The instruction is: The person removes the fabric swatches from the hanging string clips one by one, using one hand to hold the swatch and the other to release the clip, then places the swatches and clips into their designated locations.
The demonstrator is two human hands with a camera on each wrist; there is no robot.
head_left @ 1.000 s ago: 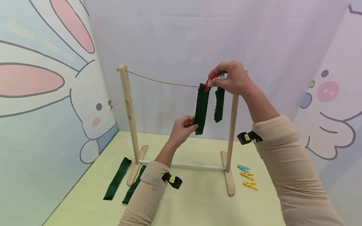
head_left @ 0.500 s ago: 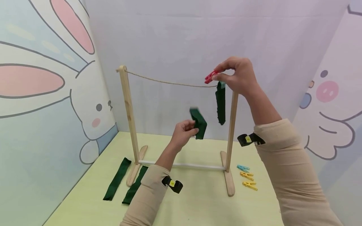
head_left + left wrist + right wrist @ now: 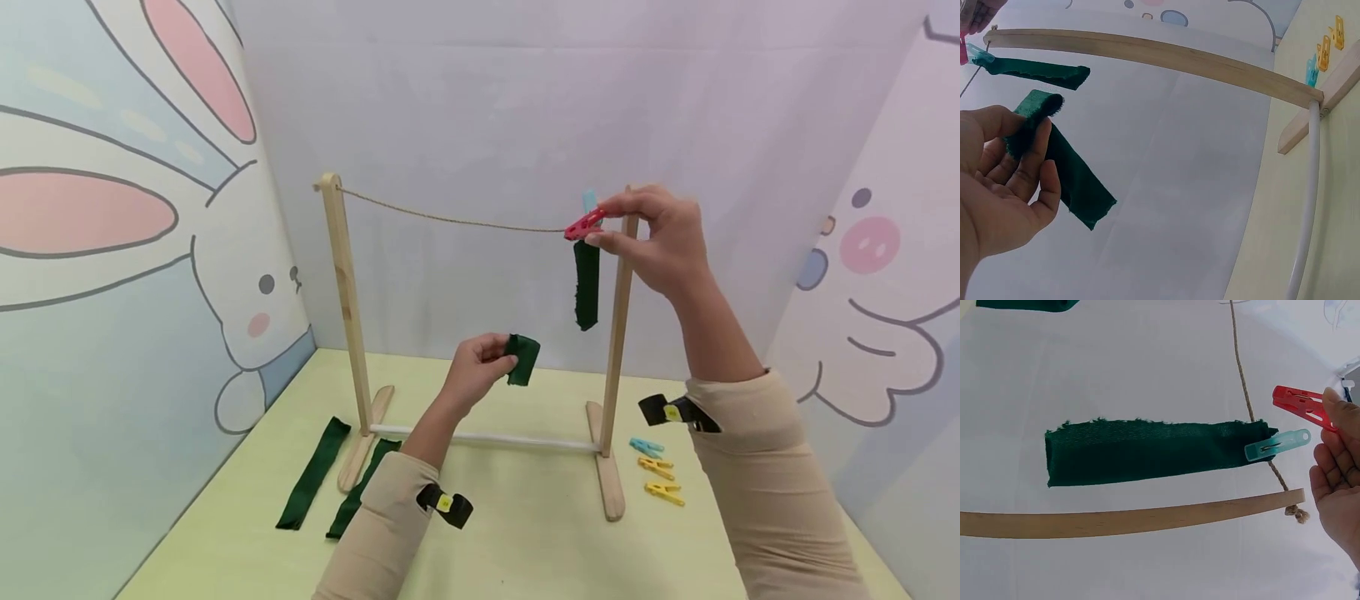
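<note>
My left hand (image 3: pixel 474 372) pinches a dark green cloth strip (image 3: pixel 523 360) below the rope; in the left wrist view the strip (image 3: pixel 1082 178) folds over the fingers and its end hangs free. Between thumb and fingers my right hand (image 3: pixel 663 237) holds a red clothespin (image 3: pixel 583 225) near the rope's right part. The right wrist view shows this red clothespin (image 3: pixel 1300 403) apart from the rope and from the cloth. Another green strip (image 3: pixel 587 285) hangs from the rope (image 3: pixel 450 220), fastened by a light blue clothespin (image 3: pixel 1277 445).
A wooden stand with a left post (image 3: pixel 345 300) and right post (image 3: pixel 618 333) carries the rope; a white bar (image 3: pixel 495 438) joins its feet. Two green strips (image 3: pixel 315 473) lie at the table's left. One blue and two yellow clothespins (image 3: pixel 663 492) lie right of the stand.
The red clothespin came off the left strip, which dropped from the rope and now folds over in my lowered left hand. My right hand moved rightward with the clothespin.
</note>
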